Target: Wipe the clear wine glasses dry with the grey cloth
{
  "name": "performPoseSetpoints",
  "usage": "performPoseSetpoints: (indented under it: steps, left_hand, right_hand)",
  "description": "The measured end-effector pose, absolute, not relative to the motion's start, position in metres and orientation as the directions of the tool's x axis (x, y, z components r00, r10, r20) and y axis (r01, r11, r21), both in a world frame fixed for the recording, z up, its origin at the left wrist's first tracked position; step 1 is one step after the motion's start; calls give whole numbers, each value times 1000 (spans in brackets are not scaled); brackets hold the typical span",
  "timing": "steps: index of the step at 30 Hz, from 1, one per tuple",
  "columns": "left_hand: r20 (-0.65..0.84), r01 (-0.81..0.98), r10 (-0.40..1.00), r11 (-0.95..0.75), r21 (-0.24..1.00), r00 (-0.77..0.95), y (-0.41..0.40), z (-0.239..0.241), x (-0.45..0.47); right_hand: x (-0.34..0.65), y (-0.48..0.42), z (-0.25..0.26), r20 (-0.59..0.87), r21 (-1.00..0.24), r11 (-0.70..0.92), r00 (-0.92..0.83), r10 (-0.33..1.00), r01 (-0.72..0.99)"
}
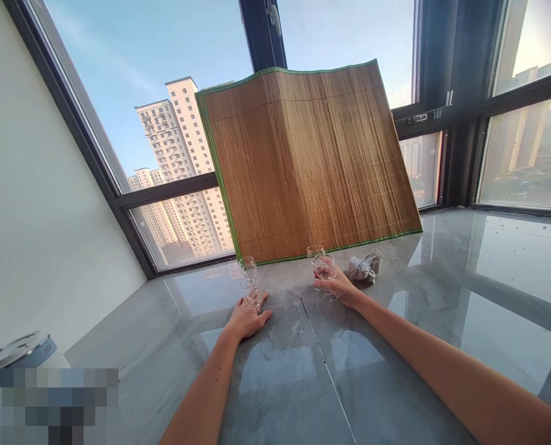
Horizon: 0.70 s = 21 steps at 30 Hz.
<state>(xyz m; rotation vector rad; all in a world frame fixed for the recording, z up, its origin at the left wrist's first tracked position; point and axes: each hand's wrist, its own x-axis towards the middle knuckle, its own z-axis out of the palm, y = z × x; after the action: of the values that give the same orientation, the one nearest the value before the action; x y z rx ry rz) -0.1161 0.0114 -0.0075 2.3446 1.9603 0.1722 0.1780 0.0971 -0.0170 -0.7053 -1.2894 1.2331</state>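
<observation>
My left hand (247,319) lies low on the glossy grey surface, fingers stretched out and thumb apart, at the foot of a clear stemmed glass (248,268). Whether its fingertips press on that foot is hard to tell through the glass. Farther right, my right hand (337,283) is closed around another clear stemmed glass (325,267), which is upright at the surface. Just behind it shows the rim of a further clear glass (315,251), partly hidden by the hand and the nearer glass. A crumpled whitish cloth (365,267) lies right of my right hand.
A bamboo mat (312,167) with green edging leans against the dark-framed windows behind the glasses. The grey tiled surface (294,389) has a dark joint line and bright reflections. A white wall (47,185) stands at left, with a lidded container (34,351) below it.
</observation>
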Motion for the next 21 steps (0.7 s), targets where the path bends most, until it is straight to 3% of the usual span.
performPoseSetpoints:
  steps: [14, 21]
  left_hand:
    - [-4, 984, 989, -147, 104, 148, 7, -1, -111]
    - [17, 982, 987, -162, 101, 161, 6, -2, -112]
  right_hand:
    - [173, 96, -19, 274, -933, 226, -145, 951, -279]
    - [120, 99, -20, 314, -919, 281, -82, 946, -276]
